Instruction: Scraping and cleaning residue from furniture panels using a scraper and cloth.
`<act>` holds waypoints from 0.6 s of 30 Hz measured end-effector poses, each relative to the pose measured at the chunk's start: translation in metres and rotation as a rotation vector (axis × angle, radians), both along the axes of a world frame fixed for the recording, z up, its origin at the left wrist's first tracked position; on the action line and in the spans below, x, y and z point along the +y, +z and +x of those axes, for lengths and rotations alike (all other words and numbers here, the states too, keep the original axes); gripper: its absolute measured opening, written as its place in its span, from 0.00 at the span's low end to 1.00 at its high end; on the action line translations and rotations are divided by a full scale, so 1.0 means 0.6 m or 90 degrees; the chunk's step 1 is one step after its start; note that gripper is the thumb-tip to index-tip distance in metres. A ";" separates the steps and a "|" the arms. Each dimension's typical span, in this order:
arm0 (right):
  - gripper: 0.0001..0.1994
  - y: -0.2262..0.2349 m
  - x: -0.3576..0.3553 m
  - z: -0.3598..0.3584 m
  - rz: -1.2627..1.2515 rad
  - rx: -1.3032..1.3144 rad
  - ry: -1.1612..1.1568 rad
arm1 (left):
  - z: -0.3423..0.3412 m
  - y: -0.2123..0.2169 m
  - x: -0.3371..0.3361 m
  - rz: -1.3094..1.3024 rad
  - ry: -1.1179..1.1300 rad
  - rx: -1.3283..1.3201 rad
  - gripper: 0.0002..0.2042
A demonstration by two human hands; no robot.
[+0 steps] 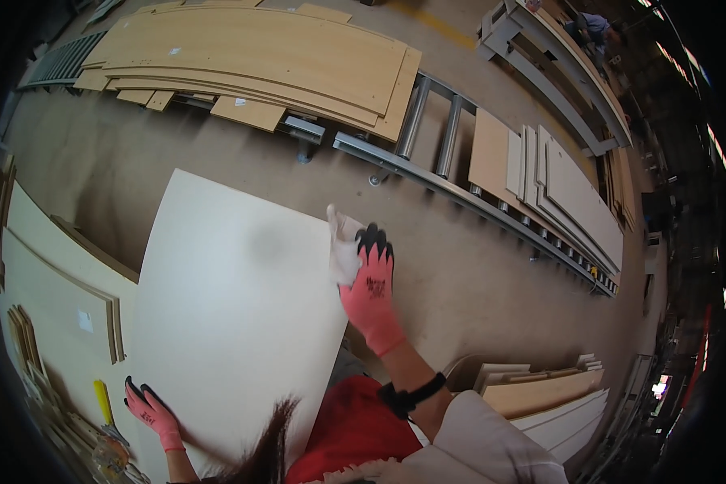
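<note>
Holding a pale cloth [344, 256] to the right edge of a white panel [234, 298].
Resting the left hand [155, 415], with fingers spread and nothing visibly gripped, at the near left edge, probably for steadiness; closing the right hand [369, 292] over the bunched cloth, apparently for contact; facing tan boards [250, 52] stacked on a roller conveyor [414, 121] beyond.

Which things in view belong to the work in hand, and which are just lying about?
In use:
- pale cloth, in the right hand
- large white panel, left hand at its left edge

Lying about:
- tan panel stack
- white panels on roller conveyor
- yellow object near left hand
</note>
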State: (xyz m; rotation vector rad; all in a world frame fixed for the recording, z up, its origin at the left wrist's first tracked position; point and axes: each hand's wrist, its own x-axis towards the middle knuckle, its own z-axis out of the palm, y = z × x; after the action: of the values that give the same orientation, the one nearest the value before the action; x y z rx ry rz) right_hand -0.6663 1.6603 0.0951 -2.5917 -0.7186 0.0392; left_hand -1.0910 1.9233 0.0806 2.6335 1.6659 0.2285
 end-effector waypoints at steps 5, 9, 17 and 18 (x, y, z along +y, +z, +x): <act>0.33 -0.023 -0.027 -0.035 -0.062 0.006 0.039 | 0.014 0.012 -0.008 -0.013 -0.001 -0.034 0.23; 0.32 -0.004 -0.014 0.001 -0.029 0.011 0.000 | 0.020 0.004 -0.001 -0.024 0.004 -0.032 0.23; 0.32 0.010 -0.010 0.008 -0.190 -0.046 0.050 | 0.005 0.002 0.003 -0.029 0.011 -0.029 0.23; 0.32 0.011 0.002 0.022 -0.214 -0.019 0.029 | 0.007 -0.002 0.007 -0.022 0.024 -0.032 0.23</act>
State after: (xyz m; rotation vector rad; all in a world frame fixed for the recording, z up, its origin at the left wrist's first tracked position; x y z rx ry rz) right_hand -0.6532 1.6617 0.1016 -2.8990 -0.8439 0.1473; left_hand -1.0869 1.9274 0.0792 2.5513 1.6891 0.2611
